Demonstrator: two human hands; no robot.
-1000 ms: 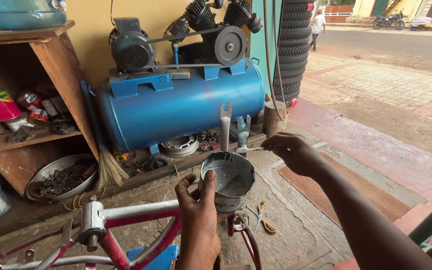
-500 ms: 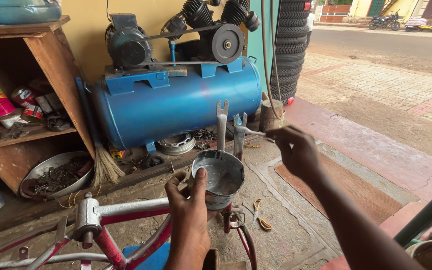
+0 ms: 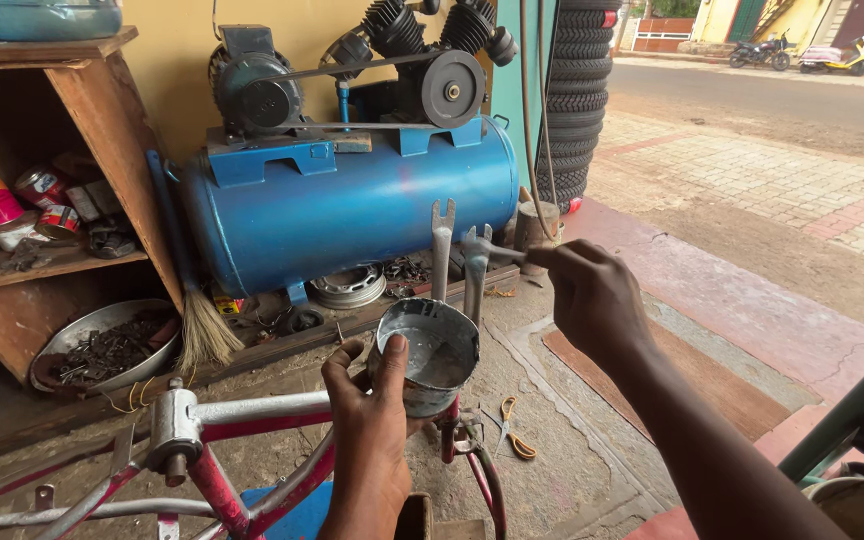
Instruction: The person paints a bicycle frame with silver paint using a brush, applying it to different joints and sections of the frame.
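My left hand [image 3: 367, 440] grips a small metal tin [image 3: 427, 355] from below; grey paint coats its inside. The tin sits just in front of two upright fork ends [image 3: 442, 245] of a bicycle frame [image 3: 222, 440], which is red with grey-painted parts. My right hand [image 3: 592, 295] pinches a thin brush [image 3: 500, 252] that points left, and its tip touches the right fork end at the top. The frame's lower part runs out of the bottom of the view.
A blue air compressor [image 3: 352, 200] stands behind the frame, with a stack of tyres [image 3: 572, 100] to its right. At the left is a wooden shelf [image 3: 102, 120] with cans, and under it a metal bowl [image 3: 102, 345] of small parts and a broom [image 3: 202, 330]. Orange-handled scissors [image 3: 512, 435] lie on the floor.
My right hand has brought the brush tip onto the right fork end. The tin in my left hand has shifted slightly left and closer to the fork.
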